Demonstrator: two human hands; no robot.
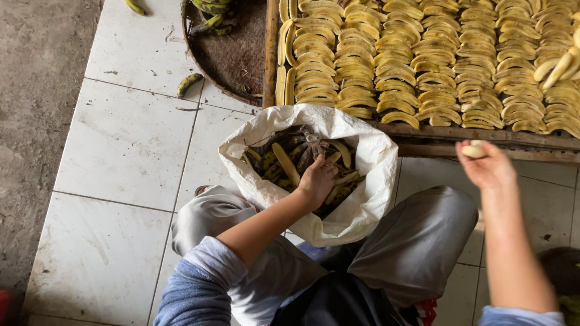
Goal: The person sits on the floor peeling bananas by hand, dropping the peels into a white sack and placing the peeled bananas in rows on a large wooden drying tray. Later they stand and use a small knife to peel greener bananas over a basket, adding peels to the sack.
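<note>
Left hand (316,178), centre of frame: forearm angles up from lower left, wrist bent, palm down inside the mouth of the white sack (370,199). Fingers curl among the banana peels (284,162); whether they have closed on one cannot be told.

Right hand (487,166), right of centre: arm rises nearly straight from the lower right edge, fingers pinched shut around a pale peeled banana (473,149), held just short of the wooden tray's near rim (483,140).

The tray fills the upper right, packed with close rows of peeled bananas (393,66) right up to that rim.

A round woven basket (232,57) sits at upper centre, touching the tray's left edge. White floor tiles (127,145) lie open across the left; one stray green banana (189,84) lies near the basket.
</note>
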